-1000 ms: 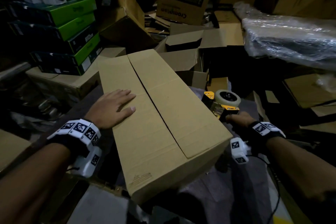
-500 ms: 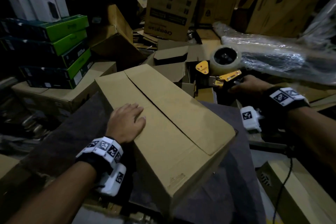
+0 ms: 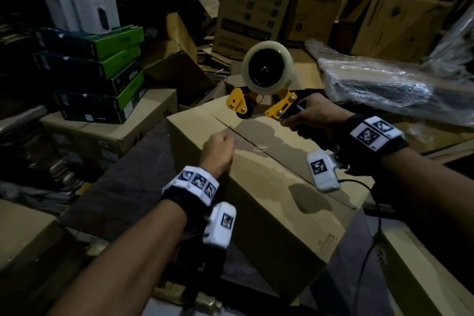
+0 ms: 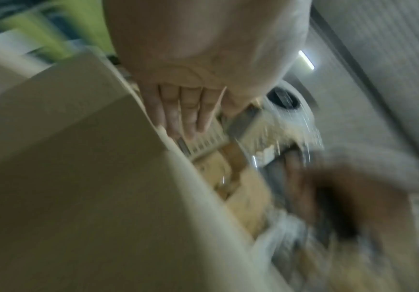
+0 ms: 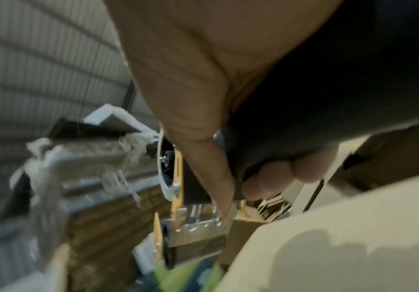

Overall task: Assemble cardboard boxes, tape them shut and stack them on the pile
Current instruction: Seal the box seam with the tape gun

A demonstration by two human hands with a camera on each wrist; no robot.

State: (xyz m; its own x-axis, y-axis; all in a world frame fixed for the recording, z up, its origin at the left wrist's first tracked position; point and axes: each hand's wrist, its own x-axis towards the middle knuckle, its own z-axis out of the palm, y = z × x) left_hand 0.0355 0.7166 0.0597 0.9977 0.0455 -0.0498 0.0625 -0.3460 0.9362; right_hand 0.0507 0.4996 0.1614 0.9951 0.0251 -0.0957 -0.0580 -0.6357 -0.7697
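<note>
Right hand (image 3: 311, 117) was wrapped around the black handle of the tape dispenser (image 3: 261, 84), thumb and fingers curled about it in the right wrist view. That yellow-framed dispenser, carrying a pale roll of tape, sat at the far end of the cardboard box (image 3: 269, 179), its front roller on or just above the seam where the two top flaps met; contact could not be judged. Left hand (image 3: 218, 151) lay on the left flap near the seam. From the head view its fingers looked bunched, while the blurred left wrist view showed them fairly straight over the box edge, so whether it was relaxed or clenched could not be told; it held nothing. The box lay closed on a dark surface (image 3: 123, 187). To the left stood a stack of green-and-black cartons (image 3: 102, 72) with a white box (image 3: 79, 10) on top. Behind were larger printed cardboard boxes (image 3: 256, 2), and to the right a plastic-wrapped bundle (image 3: 384, 87).
</note>
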